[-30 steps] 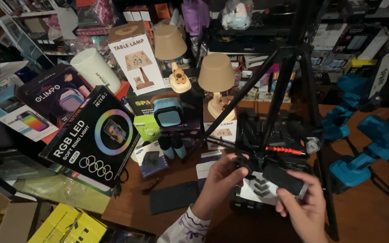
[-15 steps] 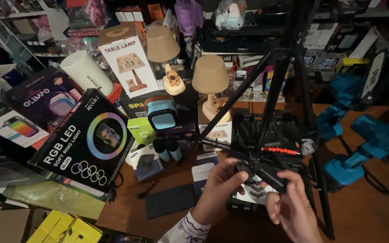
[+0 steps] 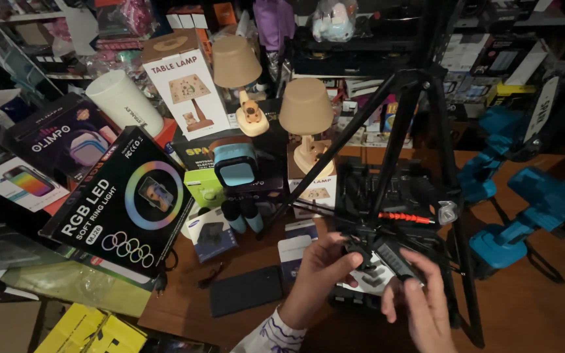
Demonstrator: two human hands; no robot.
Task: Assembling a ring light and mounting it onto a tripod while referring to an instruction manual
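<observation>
Both hands meet at the base of the tall black metal tripod (image 3: 405,144): the left hand (image 3: 322,274) pinches a small black rectangular clip-like part (image 3: 397,260) low between the tripod's 3 legs, while the right hand (image 3: 426,307) grips that part's near end, fingers curled on it

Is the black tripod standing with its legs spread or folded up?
Spread. The black tripod has its legs splaying outward from the top joint down toward the table.
</observation>
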